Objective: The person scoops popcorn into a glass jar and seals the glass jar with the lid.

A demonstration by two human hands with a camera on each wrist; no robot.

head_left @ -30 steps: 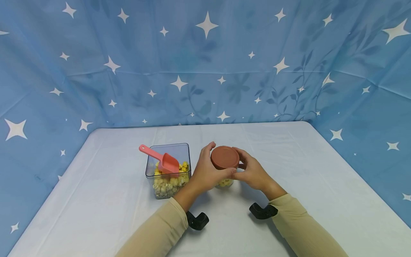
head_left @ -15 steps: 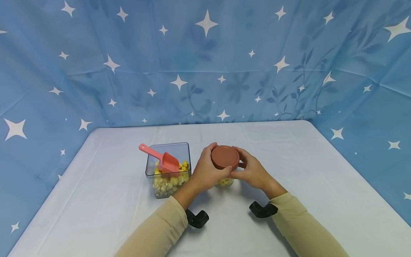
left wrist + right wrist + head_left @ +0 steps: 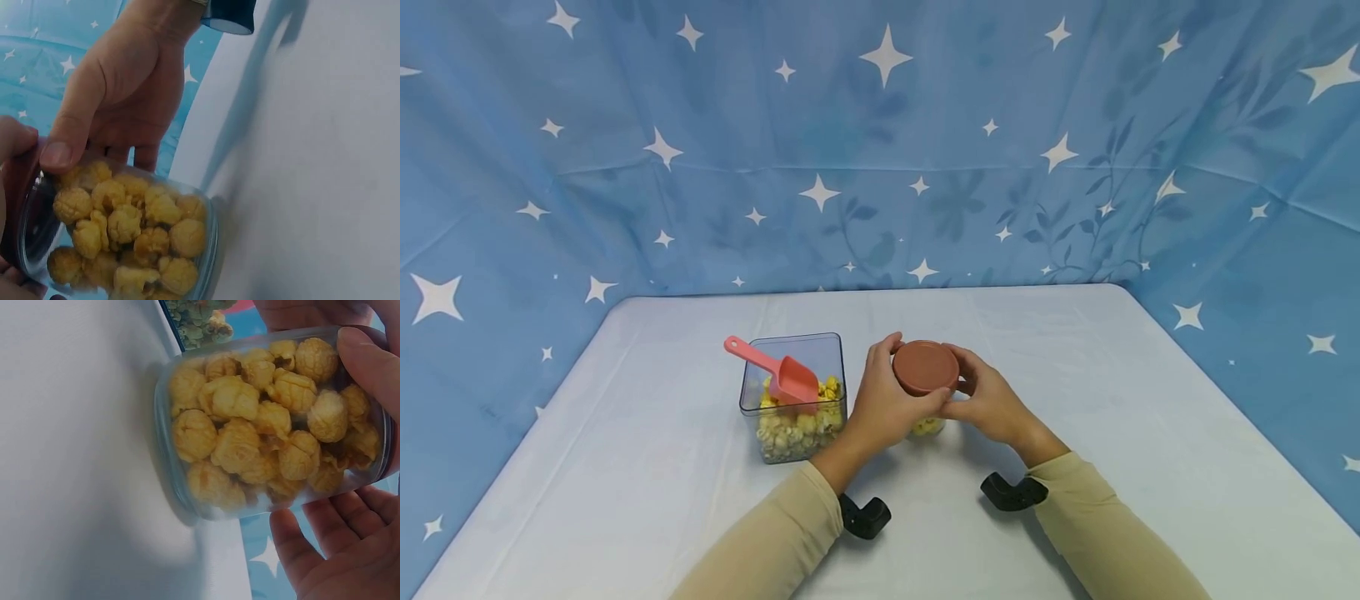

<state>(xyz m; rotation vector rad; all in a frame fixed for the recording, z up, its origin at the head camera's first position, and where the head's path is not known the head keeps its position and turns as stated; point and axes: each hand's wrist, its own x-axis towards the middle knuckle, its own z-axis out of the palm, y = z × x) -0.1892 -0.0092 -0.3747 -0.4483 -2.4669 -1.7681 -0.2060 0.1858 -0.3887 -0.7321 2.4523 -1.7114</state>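
Observation:
A clear jar (image 3: 250, 425) with a reddish-brown round lid (image 3: 926, 367) holds round caramel popcorn (image 3: 125, 225). Both hands curl around the lid from opposite sides. My left hand (image 3: 883, 400) grips its left side, thumb along the front edge. On the other side, my right hand (image 3: 992, 404) holds the lid's rim, its thumb reaching to the front near the left thumb. A brown tab juts from the lid beside the right fingers. In the head view the hands hide most of the jar; both wrist views show its popcorn-filled body above the white tabletop.
To the left stands a square clear tub (image 3: 793, 411) part full of popcorn, with a pink scoop (image 3: 793, 381) lying in it, handle over the rim. Black wrist-worn devices (image 3: 1015, 492) hang below the sleeves. A blue starry curtain (image 3: 880, 150) rises behind the white table (image 3: 625, 467).
The left thumb shifts slightly along the lid's front edge, and the left forearm moves a touch to the right. Both hands stay on the lid; tub and scoop are unchanged.

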